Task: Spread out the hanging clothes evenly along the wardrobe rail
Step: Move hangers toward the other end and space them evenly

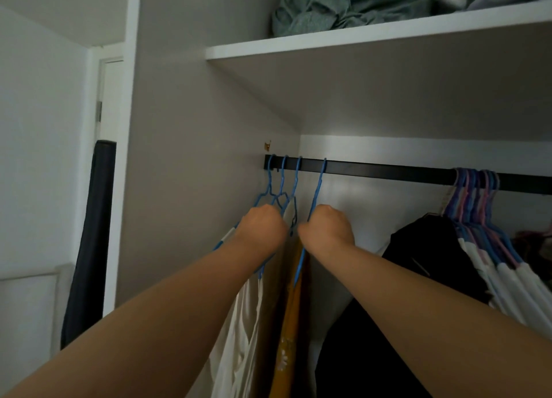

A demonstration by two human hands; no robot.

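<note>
Overhead, a white shelf (343, 43) spanned the wardrobe, with bundled grey-green fabric (337, 6) piled on it. Below it ran the black rail (388, 172), fixed at its left end to the wardrobe's side wall. On the right part of the rail a tight cluster of blue and pink hangers (476, 188) carried a black garment (430, 254) and white garments (507, 290), all pressed close together. A long bare stretch of rail separated that bunch from 4 blue hangers (294, 182) hooked near the left end; the 3 leftmost sat close together, and the 4th hung slightly apart to their right. From these hung a cream garment (242, 332) and a mustard-yellow garment (291, 326). Both forearms reached up from the bottom of the view. The left hand (261, 227) was closed around the necks of the 3 grouped hangers, its fingers curled out of sight. The right hand (327, 226), just beside it, was fisted on the stem of the 4th hanger.
</note>
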